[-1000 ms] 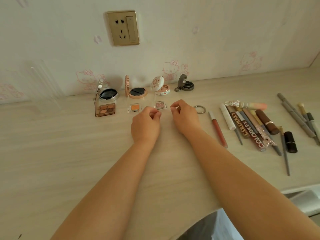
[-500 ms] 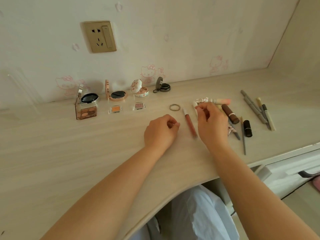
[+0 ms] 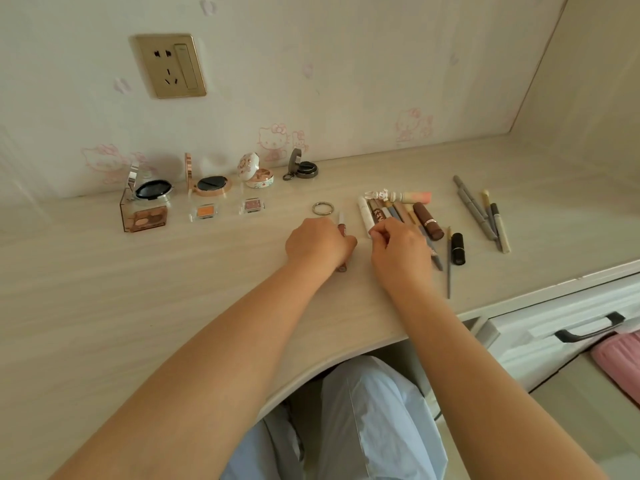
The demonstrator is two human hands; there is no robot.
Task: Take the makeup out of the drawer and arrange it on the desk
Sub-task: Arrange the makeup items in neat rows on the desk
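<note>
- Two hands working low on the desk, close together but not touching.
- Left hand curling its fingers over a brown lip gloss tube, pinning it against the desktop; both ends of the tube showing past the hand.
- Right hand pinching the near end of a white tube with thumb and fingertips.
- Lying packed beside the white tube: a row of sticks and pencils, partly hidden, so not countable; further right, four grey liner pens.
- Standing along the wall: four open compacts; in front, two small clear pans; one metal ring just beyond the left hand.
- Risk, judging by the tight spacing: dragging the white tube sideways and knocking its neighbours out of line, or sending a round tube rolling toward the desk edge.
- Drawer sitting at lower right, contents not visible.
</note>
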